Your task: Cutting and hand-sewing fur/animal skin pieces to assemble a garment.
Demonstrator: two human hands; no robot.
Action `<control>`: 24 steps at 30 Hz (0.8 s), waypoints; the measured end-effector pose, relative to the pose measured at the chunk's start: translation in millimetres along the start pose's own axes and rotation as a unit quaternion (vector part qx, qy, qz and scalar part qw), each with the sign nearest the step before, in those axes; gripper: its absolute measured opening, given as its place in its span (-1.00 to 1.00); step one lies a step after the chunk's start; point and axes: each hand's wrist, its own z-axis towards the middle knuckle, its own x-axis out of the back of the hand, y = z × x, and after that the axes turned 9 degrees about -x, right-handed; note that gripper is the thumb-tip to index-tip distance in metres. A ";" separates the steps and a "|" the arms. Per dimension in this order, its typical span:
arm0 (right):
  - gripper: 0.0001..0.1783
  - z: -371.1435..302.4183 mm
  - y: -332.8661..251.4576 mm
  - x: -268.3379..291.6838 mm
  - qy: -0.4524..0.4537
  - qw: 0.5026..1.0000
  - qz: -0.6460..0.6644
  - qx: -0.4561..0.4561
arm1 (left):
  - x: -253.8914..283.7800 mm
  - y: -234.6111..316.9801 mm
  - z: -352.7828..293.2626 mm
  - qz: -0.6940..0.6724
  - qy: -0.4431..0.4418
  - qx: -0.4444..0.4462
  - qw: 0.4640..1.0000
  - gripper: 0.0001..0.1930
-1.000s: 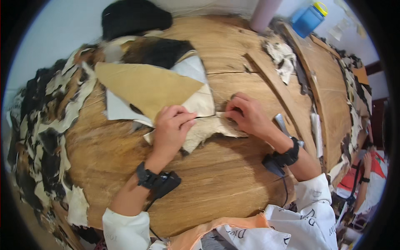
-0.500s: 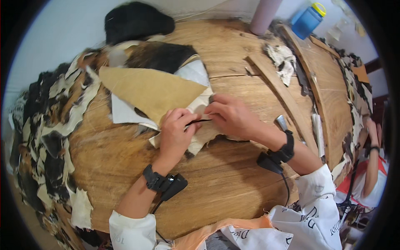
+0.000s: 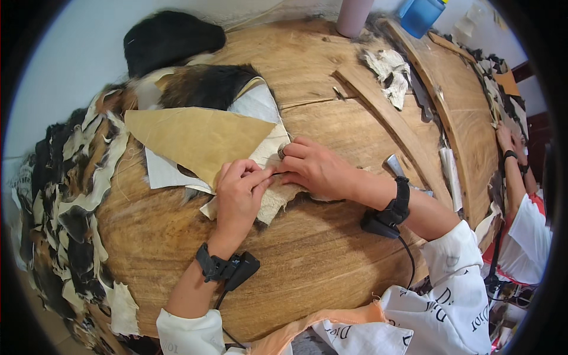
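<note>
My left hand (image 3: 238, 192) and my right hand (image 3: 319, 171) meet at the middle of the table, both closed in a pinch on a cream hide piece (image 3: 275, 204) with ragged edges. A thin dark strip shows between their fingertips; whether it is fur along the hide's edge I cannot tell. A grey metal band, like a thimble, sits on a finger of my right hand. Just beyond my left hand lies a tan triangular pattern piece (image 3: 201, 139), over white sheeting (image 3: 163, 171) and dark brown fur (image 3: 222, 84).
Hide scraps (image 3: 77, 219) heap along the left edge. A black fur piece (image 3: 171, 41) rests against the wall. To the right are wooden strips (image 3: 390, 130), a metal-headed tool (image 3: 392, 164) and a crumpled hide scrap (image 3: 391, 77). A blue bottle (image 3: 421, 18) stands behind; another person's hands (image 3: 512, 142) work at far right.
My fingertips have come closer together, covering most of the dark strip. The whole view has shifted slightly, and the other person's arms have moved.
</note>
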 end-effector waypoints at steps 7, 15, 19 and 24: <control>-0.81 2.8 3.8 -2.7 -0.006 0.997 0.068 -0.037 | -4.5 -3.2 -0.1 0.021 0.027 -0.018 0.999 -0.84; -0.75 -1.0 8.9 7.4 -0.022 0.997 0.065 -0.036 | -3.8 -1.7 0.7 -0.003 0.022 -0.005 1.000 -0.89; -0.68 -7.7 11.0 14.8 -0.007 0.992 0.099 -0.074 | 0.0 -2.1 0.0 0.011 0.005 -0.005 1.000 -0.82; -0.70 -10.2 13.7 17.1 -0.010 0.995 0.084 -0.061 | 1.9 1.1 1.6 0.001 -0.001 0.002 1.000 -0.82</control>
